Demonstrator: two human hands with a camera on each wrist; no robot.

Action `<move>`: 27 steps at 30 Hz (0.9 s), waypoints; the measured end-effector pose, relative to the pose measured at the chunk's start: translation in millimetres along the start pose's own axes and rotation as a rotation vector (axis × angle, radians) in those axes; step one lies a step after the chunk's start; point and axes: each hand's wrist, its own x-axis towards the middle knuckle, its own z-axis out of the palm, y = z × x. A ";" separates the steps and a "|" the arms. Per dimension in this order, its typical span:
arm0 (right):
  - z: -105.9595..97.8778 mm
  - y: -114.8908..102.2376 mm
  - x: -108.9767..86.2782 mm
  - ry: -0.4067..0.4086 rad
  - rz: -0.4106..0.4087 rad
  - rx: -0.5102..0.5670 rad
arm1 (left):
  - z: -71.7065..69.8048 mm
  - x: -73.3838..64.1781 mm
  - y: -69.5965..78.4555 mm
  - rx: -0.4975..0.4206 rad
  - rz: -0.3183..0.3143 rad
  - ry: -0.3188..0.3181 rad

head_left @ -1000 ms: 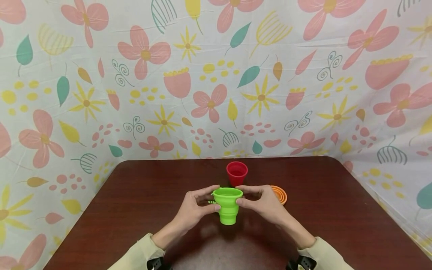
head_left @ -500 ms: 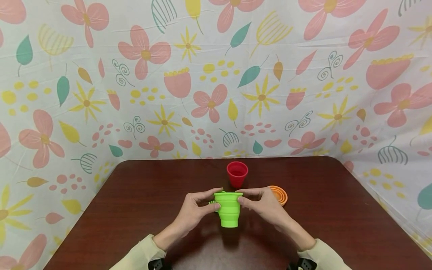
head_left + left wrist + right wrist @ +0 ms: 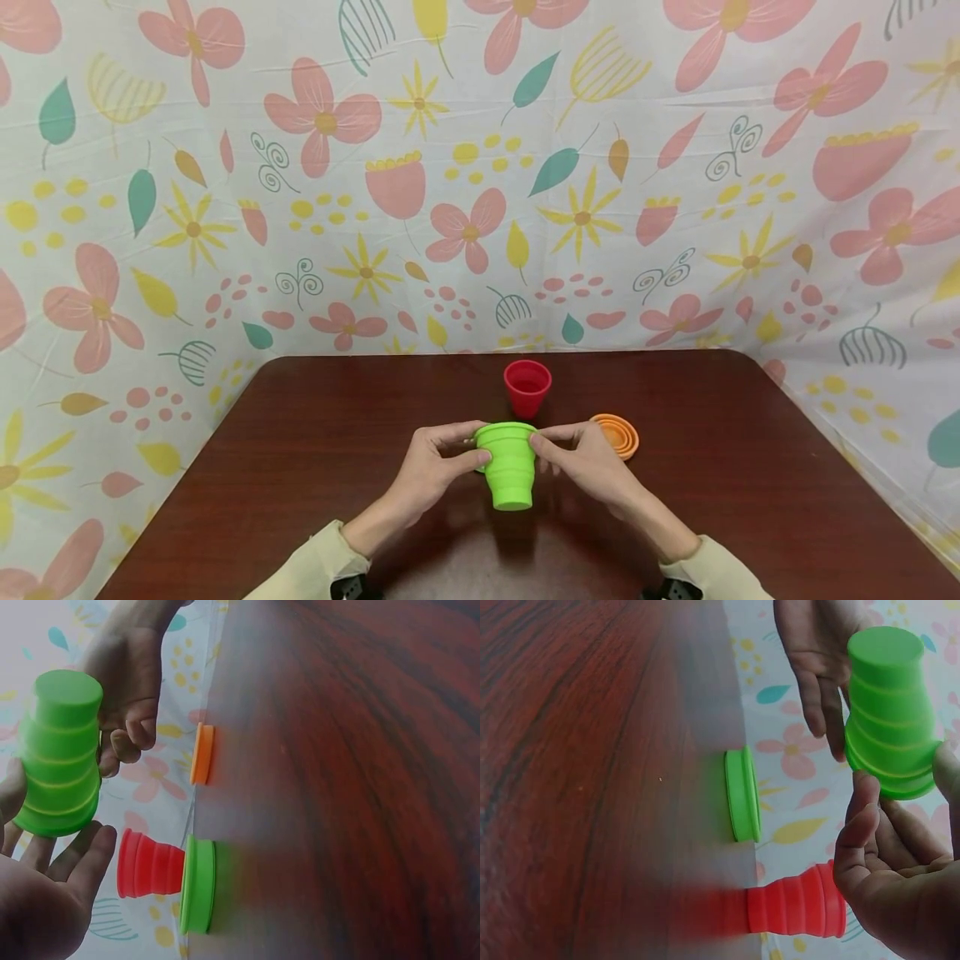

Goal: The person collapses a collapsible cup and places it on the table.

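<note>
Green collapsible cup (image 3: pixel 512 471): held clear of the bench (image 3: pixel 337 404), extended, tilted with its base toward the wearer. Left hand (image 3: pixel 426 468) and right hand (image 3: pixel 587 460) each grip it near the rim, one per side, thumbs on the near wall; neither hand is spread wide.

Handling (judged): probably silicone; light, soft-walled, not fragile, little tendency to slip. Ringed wall likely folds if pushed lengthwise and dents if squeezed midway; the thicker rim looks the firmer hold, opposed grips best.

Edges and room: red collapsible cup (image 3: pixel 527 388) stands upright beyond the green one, near the far edge. Orange collapsed cup (image 3: pixel 617 436) lies flat just beyond the right hand. Low green disc (image 3: pixel 198 885) also sits on the bench, largely hidden from the head view; cannot tell whether lid or folded cup. More lateral room than forward: bench runs well out to both sides, patterned cloth (image 3: pixel 465 300) rises behind.
</note>
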 end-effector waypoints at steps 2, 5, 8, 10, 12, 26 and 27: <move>1.7 0.6 0.3 0.002 -0.003 -0.010 | 0.2 -0.1 0.4 0.015 0.000 0.017; 3.5 0.9 0.2 0.001 -0.013 -0.025 | 0.4 -0.5 1.5 0.023 -0.001 0.035; 5.2 1.6 0.4 -0.005 -0.020 -0.033 | 0.4 -0.7 2.3 0.007 0.000 0.034; 6.2 2.0 0.6 -0.010 -0.021 -0.034 | 0.3 -0.5 1.7 -0.009 0.002 0.028; 6.9 2.1 1.0 -0.017 -0.020 -0.029 | 0.4 -0.3 1.6 -0.037 0.004 0.019; 7.7 1.7 0.0 -0.044 0.004 0.013 | 0.3 0.1 -0.5 -0.130 -0.028 -0.009; 8.2 1.3 -0.3 -0.042 -0.003 0.008 | 0.5 -0.1 -0.2 -0.132 -0.036 -0.007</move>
